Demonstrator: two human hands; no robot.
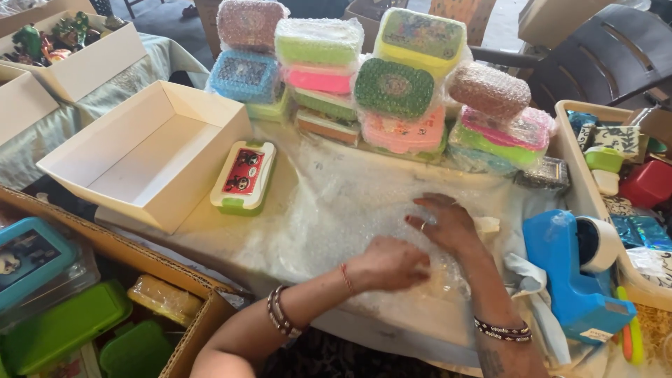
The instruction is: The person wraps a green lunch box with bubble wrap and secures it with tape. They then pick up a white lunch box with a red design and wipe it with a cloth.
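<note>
Both hands down on the bubble wrap, one more box going under cover

Lower centre of the frame: the left hand point(389, 264) presses flat, fingers curled over a pale item point(448, 276) half hidden under the bubble wrap sheet point(343, 210), while the right hand point(448, 222) lies open on top, palm down, smoothing the film; neither grips firmly. Across the top, a stack of wrapped lunch boxes point(392, 91) stands finished, by my count about a dozen. Left of centre, one red-and-green lunch box point(243, 176) lies bare beside the empty white carton point(150, 150), and more unwrapped boxes wait in the cardboard box point(199, 315) at lower left. The blue tape dispenser point(574, 273) sits untouched at right. I judge this well under way, not finished.
</note>
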